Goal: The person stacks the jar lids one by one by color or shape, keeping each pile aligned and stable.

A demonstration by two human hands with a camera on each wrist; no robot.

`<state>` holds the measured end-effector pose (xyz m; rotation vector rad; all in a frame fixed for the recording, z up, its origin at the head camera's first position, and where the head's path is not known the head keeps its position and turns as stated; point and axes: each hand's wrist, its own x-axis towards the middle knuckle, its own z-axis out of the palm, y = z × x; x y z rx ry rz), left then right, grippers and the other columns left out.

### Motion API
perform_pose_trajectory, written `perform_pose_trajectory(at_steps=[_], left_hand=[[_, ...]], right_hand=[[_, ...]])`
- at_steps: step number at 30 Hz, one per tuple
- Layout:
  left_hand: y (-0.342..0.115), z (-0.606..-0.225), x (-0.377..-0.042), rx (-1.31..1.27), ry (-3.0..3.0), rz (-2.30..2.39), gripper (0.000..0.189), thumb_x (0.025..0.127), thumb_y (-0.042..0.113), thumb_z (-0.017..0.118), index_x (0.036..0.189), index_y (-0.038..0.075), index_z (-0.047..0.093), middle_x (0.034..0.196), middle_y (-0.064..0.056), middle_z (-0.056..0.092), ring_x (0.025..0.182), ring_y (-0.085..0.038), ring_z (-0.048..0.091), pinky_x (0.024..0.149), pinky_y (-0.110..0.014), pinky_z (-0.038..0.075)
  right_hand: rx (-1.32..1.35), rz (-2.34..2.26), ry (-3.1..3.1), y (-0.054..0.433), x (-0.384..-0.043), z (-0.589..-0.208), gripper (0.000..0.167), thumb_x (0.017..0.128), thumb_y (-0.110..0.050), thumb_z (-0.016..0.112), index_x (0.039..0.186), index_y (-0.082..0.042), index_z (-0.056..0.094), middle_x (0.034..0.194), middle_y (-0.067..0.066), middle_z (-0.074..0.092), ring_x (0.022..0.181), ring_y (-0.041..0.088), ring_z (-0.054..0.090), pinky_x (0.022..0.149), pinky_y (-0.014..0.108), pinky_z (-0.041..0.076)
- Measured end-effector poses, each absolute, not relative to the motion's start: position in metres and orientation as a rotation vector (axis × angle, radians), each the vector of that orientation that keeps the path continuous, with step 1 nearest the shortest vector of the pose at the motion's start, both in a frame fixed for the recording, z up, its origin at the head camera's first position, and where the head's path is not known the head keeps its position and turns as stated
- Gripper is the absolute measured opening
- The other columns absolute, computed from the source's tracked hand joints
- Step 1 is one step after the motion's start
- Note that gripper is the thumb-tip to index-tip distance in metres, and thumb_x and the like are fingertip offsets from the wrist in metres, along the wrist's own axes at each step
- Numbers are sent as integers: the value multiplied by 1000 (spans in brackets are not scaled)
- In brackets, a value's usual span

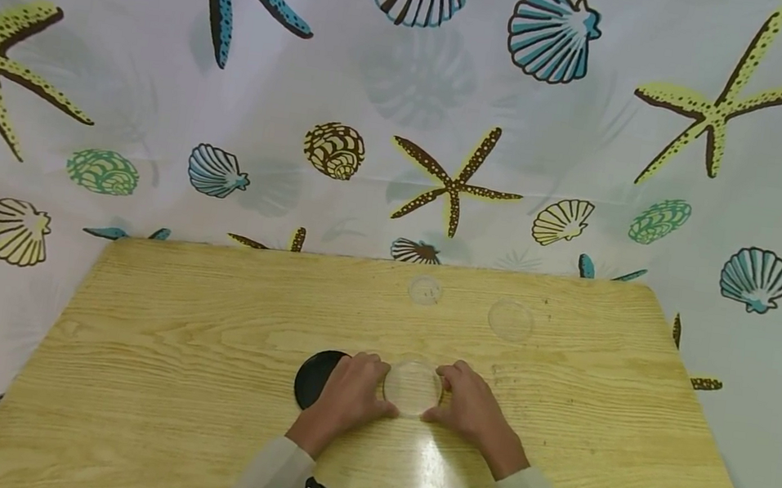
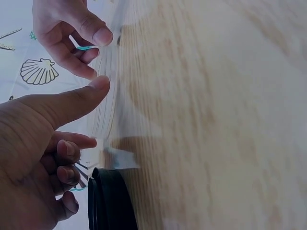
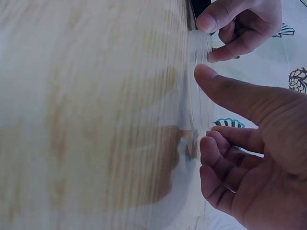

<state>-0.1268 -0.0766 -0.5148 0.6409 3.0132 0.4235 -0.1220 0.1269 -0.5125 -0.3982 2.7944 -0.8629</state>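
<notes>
Between the two hands lies a clear round dish-like piece (image 1: 413, 389), low on the wooden table. Its edge in the left wrist view shows several thin lines, like shallow stacked layers (image 2: 106, 108). My left hand (image 1: 355, 388) grips its left edge between thumb and forefinger. On the opposite edge, my right hand (image 1: 473, 407) holds it the same way, thumb nearer me and forefinger beyond. The remaining fingers of both hands curl loosely. A black round piece (image 1: 314, 380) sits beside the left hand, partly covered by it; its side shows ridges in the left wrist view.
Farther back on the wooden table (image 1: 190, 308) are a small clear disc (image 1: 425, 291) and a larger clear disc (image 1: 510, 321). A cloth with shells and starfish (image 1: 411, 90) hangs behind the table and around its sides.
</notes>
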Motion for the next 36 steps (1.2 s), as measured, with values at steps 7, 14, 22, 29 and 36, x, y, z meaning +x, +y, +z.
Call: perform_pose_trajectory(at_steps=[7, 14, 22, 29, 36], left_hand=[[-77, -514, -127, 624, 3005, 410, 51, 67, 47, 82, 96, 7, 70, 81, -2, 63, 78, -20, 59, 78, -39, 47], [-77, -513, -128, 613, 3010, 374, 51, 67, 49, 82, 95, 8, 70, 80, -2, 62, 77, -20, 58, 75, -39, 45], [-79, -510, -125, 572, 2984, 420, 56, 68, 48, 81, 101, 5, 68, 90, -5, 65, 87, -24, 60, 80, -42, 44], [-81, -507, -126, 562, 2980, 472, 58, 71, 47, 80, 107, 4, 67, 94, -7, 64, 92, -26, 59, 84, -44, 43], [-80, -507, -128, 559, 2967, 487, 66, 71, 49, 79, 115, 3, 65, 99, -7, 63, 93, -25, 58, 85, -42, 43]], right_hand=[[-380, -883, 2754, 129, -124, -511, 64, 70, -26, 85, 121, 0, 58, 91, 3, 52, 77, 15, 43, 70, 31, 39], [-357, -929, 2709, 129, -127, -511, 55, 68, -26, 86, 109, -2, 58, 89, 4, 49, 78, 16, 42, 69, 32, 36], [-378, -945, 2700, 134, -127, -510, 52, 67, -27, 87, 102, -2, 57, 89, 6, 50, 78, 16, 42, 70, 33, 36], [-343, -907, 2708, 136, -127, -508, 69, 68, -29, 86, 123, 1, 56, 97, 5, 56, 82, 16, 48, 76, 36, 44], [-324, -893, 2714, 138, -128, -508, 76, 68, -31, 85, 129, 0, 53, 99, 6, 56, 82, 17, 49, 75, 36, 44]])
